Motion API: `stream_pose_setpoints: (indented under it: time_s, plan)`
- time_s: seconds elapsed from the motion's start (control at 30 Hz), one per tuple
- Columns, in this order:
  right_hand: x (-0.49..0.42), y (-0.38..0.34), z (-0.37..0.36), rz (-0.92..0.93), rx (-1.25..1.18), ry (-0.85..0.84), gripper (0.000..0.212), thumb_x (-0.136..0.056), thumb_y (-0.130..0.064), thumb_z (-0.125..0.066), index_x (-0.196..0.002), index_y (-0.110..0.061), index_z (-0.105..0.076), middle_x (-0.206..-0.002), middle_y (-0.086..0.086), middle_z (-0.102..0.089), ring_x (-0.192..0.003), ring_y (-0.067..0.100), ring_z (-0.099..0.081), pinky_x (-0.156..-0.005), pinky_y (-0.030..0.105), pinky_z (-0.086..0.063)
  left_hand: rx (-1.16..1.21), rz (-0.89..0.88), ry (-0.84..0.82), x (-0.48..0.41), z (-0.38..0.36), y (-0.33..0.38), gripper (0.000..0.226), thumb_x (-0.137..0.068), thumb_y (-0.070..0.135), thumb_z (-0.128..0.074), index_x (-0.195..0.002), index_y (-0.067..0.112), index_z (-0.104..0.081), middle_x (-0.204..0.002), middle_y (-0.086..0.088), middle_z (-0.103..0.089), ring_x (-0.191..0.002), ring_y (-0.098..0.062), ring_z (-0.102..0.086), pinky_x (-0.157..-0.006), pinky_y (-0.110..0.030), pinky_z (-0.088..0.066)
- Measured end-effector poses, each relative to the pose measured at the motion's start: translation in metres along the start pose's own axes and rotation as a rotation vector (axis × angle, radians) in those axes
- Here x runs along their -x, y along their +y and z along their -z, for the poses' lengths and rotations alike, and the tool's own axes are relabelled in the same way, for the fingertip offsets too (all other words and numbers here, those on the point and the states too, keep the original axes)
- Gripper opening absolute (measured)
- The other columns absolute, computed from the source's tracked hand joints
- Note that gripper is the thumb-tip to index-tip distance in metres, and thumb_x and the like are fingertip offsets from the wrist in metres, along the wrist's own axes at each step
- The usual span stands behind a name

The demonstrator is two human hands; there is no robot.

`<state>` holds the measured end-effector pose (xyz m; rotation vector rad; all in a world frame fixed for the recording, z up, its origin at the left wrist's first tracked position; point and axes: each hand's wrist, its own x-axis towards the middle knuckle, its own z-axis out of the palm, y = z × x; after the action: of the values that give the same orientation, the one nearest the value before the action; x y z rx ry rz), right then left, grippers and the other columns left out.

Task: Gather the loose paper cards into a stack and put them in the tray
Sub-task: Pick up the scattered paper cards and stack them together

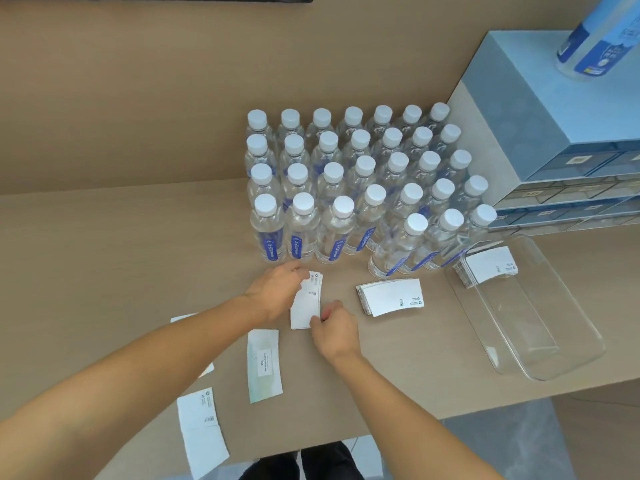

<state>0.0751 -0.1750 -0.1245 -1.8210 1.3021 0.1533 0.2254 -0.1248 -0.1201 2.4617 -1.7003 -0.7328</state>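
My left hand [277,292] and my right hand [334,332] both grip a small bunch of white paper cards [305,306] lying on the table, left at its far end, right at its near end. A neat card stack [391,296] lies just to the right. The clear plastic tray [554,344] sits at the right, with another card stack [490,268] in its far end. Loose cards lie near me: a greenish one [265,365], two overlapping white ones [202,427], and one [187,318] partly hidden under my left forearm.
Several rows of capped water bottles [353,181] stand right behind the cards. A blue drawer cabinet [554,133] stands at the back right with a bottle [595,36] on top. The table's front edge [450,414] runs close below the tray.
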Motion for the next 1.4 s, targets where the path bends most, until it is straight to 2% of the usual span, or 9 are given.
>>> stream_pose_setpoints:
  time_s: [0.1, 0.27, 0.47, 0.73, 0.8, 0.9, 1.07, 1.3, 1.4]
  plan:
    - [0.020, 0.001, -0.001, 0.019, 0.022, -0.010, 0.021, -0.086, -0.020, -0.057, -0.100, -0.004, -0.057, -0.102, 0.017, -0.067, -0.092, 0.034, -0.063, -0.074, 0.033, -0.051, 0.008, 0.081, -0.143, 0.031, 0.017, -0.010, 0.009, -0.089, 0.023, -0.054, -0.094, 0.022, -0.061, -0.104, 0.000, -0.063, -0.103, -0.026, -0.061, -0.081, -0.031, -0.046]
    - [0.070, 0.006, -0.037, -0.029, 0.066, -0.086, 0.018, -0.086, -0.022, -0.057, -0.095, -0.007, -0.056, -0.107, 0.014, -0.064, -0.090, 0.029, -0.061, -0.080, 0.037, -0.055, -0.070, 0.077, -0.328, 0.067, -0.001, -0.027, 0.034, -0.087, 0.029, -0.063, -0.119, 0.018, -0.061, -0.126, -0.006, -0.055, -0.119, -0.026, -0.053, -0.099, -0.034, -0.045]
    - [0.115, 0.001, -0.099, -0.151, -0.030, 0.114, 0.047, -0.089, -0.034, -0.065, -0.124, -0.008, -0.048, -0.125, 0.008, -0.044, -0.111, 0.026, -0.052, -0.097, 0.034, -0.047, -0.052, -0.029, -0.212, 0.083, -0.027, -0.042, 0.049, -0.080, 0.041, -0.070, -0.121, 0.018, -0.054, -0.124, -0.003, -0.044, -0.119, -0.027, -0.043, -0.101, -0.043, -0.043]
    - [0.129, -0.014, -0.139, -0.273, -0.032, 0.322, 0.043, -0.083, -0.024, -0.072, -0.116, -0.013, -0.048, -0.120, 0.005, -0.043, -0.110, 0.024, -0.044, -0.096, 0.035, -0.045, 0.016, -0.091, -0.200, 0.087, -0.032, -0.057, 0.042, -0.078, 0.029, -0.073, -0.114, 0.017, -0.054, -0.119, -0.002, -0.049, -0.116, -0.023, -0.044, -0.099, -0.038, -0.044]
    - [0.126, -0.014, -0.136, -0.308, -0.078, 0.312, 0.039, -0.081, -0.016, -0.072, -0.110, -0.013, -0.048, -0.115, 0.005, -0.047, -0.106, 0.024, -0.047, -0.090, 0.033, -0.047, 0.084, -0.084, -0.222, 0.081, -0.029, -0.061, 0.029, -0.076, 0.024, -0.073, -0.099, 0.018, -0.056, -0.109, -0.002, -0.054, -0.107, -0.022, -0.052, -0.091, -0.034, -0.046]
    - [0.121, -0.017, -0.126, -0.362, -0.336, 0.323, 0.019, -0.078, -0.001, -0.056, -0.086, -0.015, -0.046, -0.093, 0.007, -0.058, -0.081, 0.023, -0.058, -0.063, 0.033, -0.051, 0.153, -0.081, -0.245, 0.071, -0.014, -0.063, 0.014, -0.081, 0.016, -0.067, -0.082, 0.024, -0.055, -0.092, 0.000, -0.061, -0.089, -0.021, -0.061, -0.076, -0.025, -0.047]
    - [0.099, -0.030, -0.090, -0.467, -0.741, 0.445, 0.020, -0.075, 0.001, -0.060, -0.071, -0.019, -0.061, -0.088, 0.012, -0.072, -0.067, 0.029, -0.072, -0.068, 0.035, -0.062, 0.176, -0.093, -0.131, 0.042, 0.028, -0.043, 0.008, -0.088, 0.016, -0.060, -0.094, 0.020, -0.064, -0.090, 0.003, -0.062, -0.085, -0.017, -0.056, -0.076, -0.025, -0.043]
    - [0.059, -0.036, -0.057, -0.491, -0.799, 0.534, 0.018, -0.073, -0.001, -0.063, -0.074, -0.018, -0.068, -0.075, 0.007, -0.070, -0.072, 0.030, -0.074, -0.074, 0.037, -0.062, 0.085, -0.175, -0.086, 0.000, 0.043, -0.014, 0.035, -0.086, 0.007, -0.060, -0.120, 0.014, -0.062, -0.121, -0.010, -0.056, -0.117, -0.027, -0.052, -0.099, -0.035, -0.044]
    - [0.040, -0.032, -0.055, -0.489, -0.766, 0.518, 0.018, -0.070, -0.007, -0.067, -0.068, -0.025, -0.067, -0.077, 0.005, -0.071, -0.083, 0.029, -0.072, -0.076, 0.040, -0.062, -0.015, -0.207, -0.079, -0.015, 0.040, -0.005, 0.036, -0.087, 0.002, -0.056, -0.121, 0.012, -0.063, -0.122, -0.011, -0.054, -0.117, -0.031, -0.053, -0.098, -0.039, -0.047]
